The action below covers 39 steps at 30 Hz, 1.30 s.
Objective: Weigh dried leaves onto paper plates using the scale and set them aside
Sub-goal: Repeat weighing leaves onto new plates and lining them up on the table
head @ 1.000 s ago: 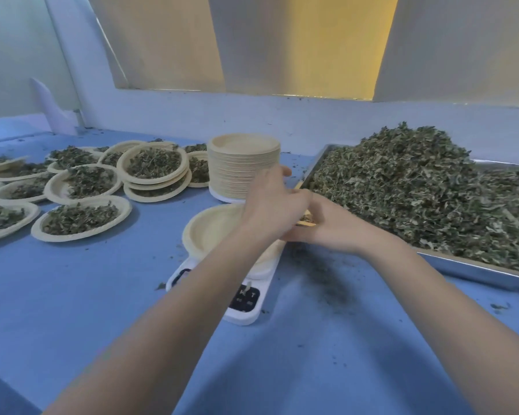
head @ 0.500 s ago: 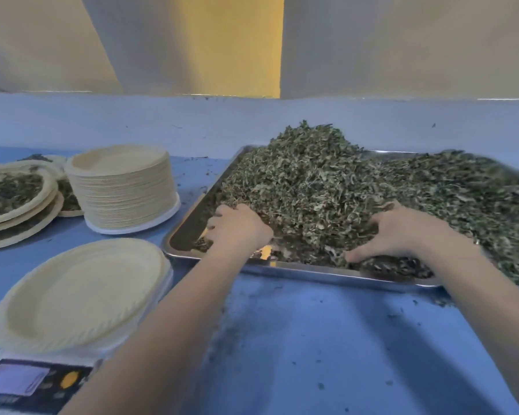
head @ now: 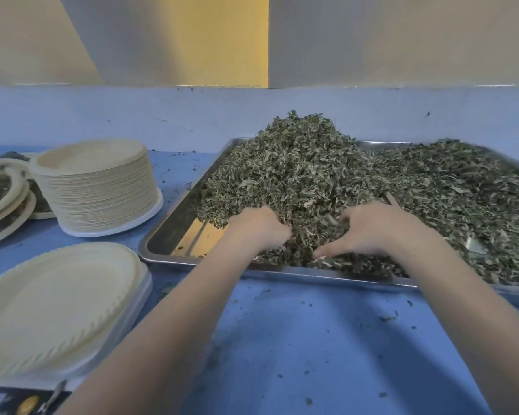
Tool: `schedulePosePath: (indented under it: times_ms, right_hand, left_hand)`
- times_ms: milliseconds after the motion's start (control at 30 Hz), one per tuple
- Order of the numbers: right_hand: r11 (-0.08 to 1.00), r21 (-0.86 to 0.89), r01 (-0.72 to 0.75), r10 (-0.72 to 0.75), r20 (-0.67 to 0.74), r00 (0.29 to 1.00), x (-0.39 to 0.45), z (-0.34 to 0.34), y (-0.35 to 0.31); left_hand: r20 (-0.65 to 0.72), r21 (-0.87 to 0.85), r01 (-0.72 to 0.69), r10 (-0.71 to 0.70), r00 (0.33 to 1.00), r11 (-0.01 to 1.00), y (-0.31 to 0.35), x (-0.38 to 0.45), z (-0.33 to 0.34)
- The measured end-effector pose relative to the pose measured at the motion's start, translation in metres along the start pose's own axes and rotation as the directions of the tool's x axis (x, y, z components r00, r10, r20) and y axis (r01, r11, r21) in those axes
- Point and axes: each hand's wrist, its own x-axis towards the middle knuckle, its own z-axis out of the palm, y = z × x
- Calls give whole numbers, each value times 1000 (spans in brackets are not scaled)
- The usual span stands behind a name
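**Both hands close in on a scoop of leaves**

Nearest, at the bottom left, the scale (head: pixel 21 404) shows only a corner of its panel, and the empty paper plate (head: pixel 57 307) sits on it, waiting. Past that, over the blue table (head: pixel 312 339), both arms reach into the metal tray (head: pixel 162 235). Half a second ago the hands lay well apart at the pile's near edge; now they have drawn together. The left hand (head: pixel 256 227) is curled into the dried leaves (head: pixel 312 175), and the right hand (head: pixel 378 227) cups them from the other side, thumb stretched inward. Both look to be gathering one handful, though how much they hold I cannot tell. Likely next is carrying it to the plate. Further left stand the stack of plates (head: pixel 99 187) and the filled plates (head: pixel 3 199), already set aside.
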Motion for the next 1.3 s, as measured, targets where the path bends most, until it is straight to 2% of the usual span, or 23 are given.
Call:
schedulePosePath:
  times_ms: [67,133,200,333,467,700,933,1133,1233,1300]
  right_hand:
    - [989,146,-18,3,104,995,-2,3,-6]
    - [966,253,61,-79,63,995,1,11,-17]
    - [945,292,147,-140,-46,989,6,18,-24]
    - [809,549,212,-137,-175,975,7,13,-26]
    - [734,576,359,-142,-387,911,8,0,-30]
    - [646,594,480,-205,-472,858,11,-2,-51]
    - [621,558,551,-246,-528,813,9,-27,-91]
    - [537,515,668,-372,-567,735,-15,-56,-159]
    - [477,521,707,-444,-551,706,-34,-58,-200]
    - [452,547,705,-505,-494,708,-44,-53,-225]
  left_hand:
    - [139,-155,-24,45,989,988,6,-1,2]
    - [207,-361,-44,127,970,931,17,-3,7]
    - [177,-466,-45,143,974,884,23,-4,11]
    - [129,-644,4,103,986,765,18,-6,2]
    - [56,-793,-4,79,995,609,7,-8,-20]
    - [69,-796,39,25,997,604,-11,-18,-40]
    - [-100,-814,-39,-74,992,579,-37,-33,-73]
    - [-227,-767,-80,-152,962,636,-94,-74,-120]
    - [-232,-747,-42,-202,951,663,-132,-106,-134]
    - [-185,-739,10,-217,958,674,-156,-127,-135]
